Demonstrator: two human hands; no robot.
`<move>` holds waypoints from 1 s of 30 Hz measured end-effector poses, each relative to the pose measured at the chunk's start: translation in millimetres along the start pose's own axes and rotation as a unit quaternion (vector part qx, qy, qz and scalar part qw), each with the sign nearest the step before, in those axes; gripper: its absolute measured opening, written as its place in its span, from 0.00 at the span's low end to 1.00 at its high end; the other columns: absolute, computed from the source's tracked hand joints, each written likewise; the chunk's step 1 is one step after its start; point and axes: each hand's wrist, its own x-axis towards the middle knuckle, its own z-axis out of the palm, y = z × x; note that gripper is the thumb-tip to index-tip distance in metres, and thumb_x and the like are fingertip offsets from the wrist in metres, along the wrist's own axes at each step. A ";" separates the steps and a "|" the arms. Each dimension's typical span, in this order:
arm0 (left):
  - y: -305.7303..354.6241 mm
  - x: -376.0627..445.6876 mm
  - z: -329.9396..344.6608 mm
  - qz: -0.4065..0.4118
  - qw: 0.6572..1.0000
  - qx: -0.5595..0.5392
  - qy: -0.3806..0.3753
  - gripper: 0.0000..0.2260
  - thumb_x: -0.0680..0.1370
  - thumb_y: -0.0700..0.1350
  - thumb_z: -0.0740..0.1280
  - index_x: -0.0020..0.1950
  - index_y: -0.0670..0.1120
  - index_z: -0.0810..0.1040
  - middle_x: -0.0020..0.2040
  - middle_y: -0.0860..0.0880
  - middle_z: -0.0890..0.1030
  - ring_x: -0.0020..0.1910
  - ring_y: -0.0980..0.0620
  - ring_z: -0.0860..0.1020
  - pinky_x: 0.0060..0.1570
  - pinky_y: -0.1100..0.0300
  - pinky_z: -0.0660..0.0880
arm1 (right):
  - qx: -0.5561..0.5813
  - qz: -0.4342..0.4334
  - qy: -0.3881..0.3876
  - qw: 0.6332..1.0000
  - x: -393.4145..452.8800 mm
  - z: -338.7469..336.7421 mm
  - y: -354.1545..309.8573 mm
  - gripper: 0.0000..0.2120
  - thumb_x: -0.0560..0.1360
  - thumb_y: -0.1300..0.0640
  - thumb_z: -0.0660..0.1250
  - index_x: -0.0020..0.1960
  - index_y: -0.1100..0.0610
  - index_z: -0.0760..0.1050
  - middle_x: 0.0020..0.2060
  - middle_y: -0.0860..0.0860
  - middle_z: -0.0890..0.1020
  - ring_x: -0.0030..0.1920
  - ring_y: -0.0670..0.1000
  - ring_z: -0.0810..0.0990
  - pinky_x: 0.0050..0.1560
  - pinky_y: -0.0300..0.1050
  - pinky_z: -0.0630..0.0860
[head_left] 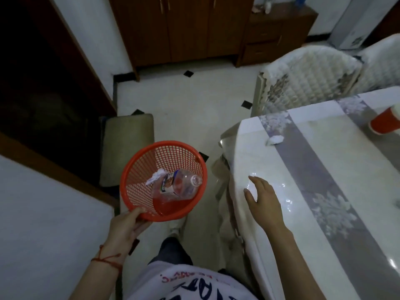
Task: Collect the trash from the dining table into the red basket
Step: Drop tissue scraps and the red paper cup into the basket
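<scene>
L hand [124, 226] grips red basket [138, 167] rim w/ bottle [178, 185] inside; R hand [263, 199] empty, fingers loose over table [303, 169].

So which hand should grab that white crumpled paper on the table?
The right hand: it's empty, open over the table, nearer the crumpled paper. The left hand holds the red basket.

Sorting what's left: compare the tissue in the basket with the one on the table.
The tissue in the red basket sits beside a plastic bottle; the crumpled tissue lies alone on the table, uncollected. The basket tissue looks stretched out; the table one is a compact wad. Both are white.
</scene>
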 end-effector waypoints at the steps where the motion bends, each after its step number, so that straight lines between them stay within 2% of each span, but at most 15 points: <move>1: 12.1 15.1 9.1 -0.004 1.000 0.010 -0.009 0.02 0.71 0.36 0.68 0.43 0.39 0.79 0.42 0.44 0.83 0.44 0.48 0.80 0.50 0.53 0.75 | 0.000 0.014 0.009 1.000 13.0 1.4 -1.9 0.21 0.77 0.54 0.61 0.69 0.54 0.67 0.69 0.52 0.71 0.69 0.53 0.68 0.67 0.47 0.66; 7: 95.6 88.9 64.2 -0.016 0.993 0.089 -0.070 0.03 0.74 0.36 0.66 0.45 0.40 0.79 0.45 0.43 0.81 0.46 0.47 0.79 0.54 0.52 0.74 | 0.009 0.130 0.080 0.988 91.8 -4.5 -16.2 0.20 0.77 0.54 0.61 0.68 0.56 0.67 0.68 0.54 0.71 0.69 0.54 0.68 0.67 0.50 0.67; 9: 122.0 109.3 84.3 -0.007 0.987 0.129 -0.100 0.03 0.74 0.37 0.65 0.44 0.41 0.79 0.43 0.44 0.81 0.44 0.48 0.79 0.49 0.52 0.75 | 0.004 0.168 0.117 0.979 121.0 -9.8 -16.4 0.21 0.77 0.56 0.61 0.69 0.58 0.67 0.68 0.56 0.71 0.69 0.56 0.67 0.66 0.52 0.67; 12: 152.8 133.3 114.3 -0.004 0.976 0.169 -0.140 0.04 0.76 0.38 0.64 0.47 0.41 0.78 0.44 0.45 0.81 0.43 0.49 0.79 0.39 0.59 0.79 | -0.010 0.212 0.170 0.962 160.4 -19.4 -12.6 0.21 0.76 0.57 0.61 0.68 0.59 0.66 0.68 0.59 0.71 0.68 0.59 0.67 0.66 0.53 0.66; 13: 159.4 139.1 122.3 -0.005 0.973 0.175 -0.147 0.05 0.76 0.38 0.63 0.49 0.41 0.78 0.45 0.44 0.81 0.44 0.49 0.79 0.39 0.60 0.80 | -0.017 0.225 0.173 0.959 170.5 -21.7 -10.6 0.22 0.76 0.56 0.61 0.69 0.59 0.66 0.68 0.60 0.70 0.68 0.59 0.67 0.66 0.54 0.67; 16: 170.3 151.8 139.9 -0.010 0.970 0.190 -0.151 0.06 0.76 0.37 0.63 0.50 0.40 0.77 0.47 0.42 0.81 0.46 0.46 0.79 0.50 0.53 0.77 | -0.060 0.254 0.128 0.957 194.3 -23.1 -4.6 0.23 0.77 0.54 0.59 0.71 0.56 0.63 0.71 0.60 0.65 0.69 0.62 0.65 0.65 0.56 0.67; 17: 172.5 153.3 144.6 -0.013 0.969 0.194 -0.153 0.05 0.75 0.37 0.64 0.48 0.40 0.78 0.47 0.42 0.81 0.46 0.46 0.79 0.49 0.53 0.78 | -0.078 0.261 0.108 0.956 199.9 -22.1 -2.2 0.23 0.77 0.54 0.59 0.71 0.56 0.63 0.72 0.60 0.63 0.69 0.63 0.65 0.65 0.56 0.66; 19: 174.0 154.0 151.0 -0.016 0.969 0.196 -0.147 0.04 0.75 0.37 0.64 0.45 0.42 0.78 0.44 0.43 0.81 0.44 0.48 0.79 0.37 0.60 0.81 | -0.113 0.276 0.072 0.952 207.3 -18.7 3.1 0.22 0.77 0.54 0.58 0.70 0.56 0.64 0.72 0.59 0.64 0.67 0.63 0.66 0.63 0.56 0.67; 21: 172.4 153.1 152.8 -0.021 0.973 0.192 -0.128 0.04 0.75 0.36 0.64 0.42 0.42 0.78 0.40 0.44 0.82 0.41 0.49 0.79 0.28 0.65 0.79 | -0.166 0.281 0.042 0.944 208.4 -13.0 7.1 0.17 0.77 0.57 0.58 0.65 0.58 0.69 0.67 0.58 0.69 0.63 0.63 0.69 0.60 0.54 0.68; 23: 170.2 152.0 152.6 -0.028 0.974 0.188 -0.121 0.05 0.75 0.35 0.64 0.41 0.41 0.78 0.36 0.45 0.83 0.40 0.48 0.79 0.25 0.65 0.77 | -0.178 0.281 0.052 0.941 206.5 -6.9 10.2 0.13 0.76 0.65 0.56 0.57 0.63 0.74 0.60 0.60 0.73 0.58 0.63 0.70 0.57 0.53 0.70; 26: 169.6 149.8 153.4 -0.037 0.975 0.191 -0.112 0.05 0.74 0.34 0.63 0.41 0.40 0.77 0.39 0.42 0.81 0.39 0.47 0.78 0.24 0.65 0.77 | -0.082 0.279 0.088 0.953 205.4 -4.8 2.5 0.13 0.74 0.69 0.55 0.53 0.67 0.76 0.55 0.64 0.75 0.56 0.63 0.72 0.53 0.50 0.71; 28: 171.0 148.0 152.9 -0.037 0.975 0.193 -0.106 0.05 0.74 0.33 0.63 0.40 0.40 0.76 0.40 0.42 0.80 0.39 0.47 0.78 0.23 0.65 0.76 | -0.014 0.230 0.124 0.965 208.9 -4.9 -20.2 0.13 0.75 0.68 0.57 0.55 0.66 0.77 0.55 0.64 0.78 0.58 0.62 0.74 0.54 0.47 0.69; 30: 173.0 146.0 152.6 -0.034 0.974 0.196 -0.105 0.05 0.74 0.33 0.63 0.40 0.40 0.76 0.40 0.42 0.80 0.39 0.47 0.77 0.22 0.66 0.76 | 0.064 0.149 0.183 0.970 215.2 -5.4 -60.9 0.11 0.76 0.66 0.60 0.53 0.64 0.78 0.51 0.62 0.81 0.54 0.60 0.77 0.50 0.40 0.68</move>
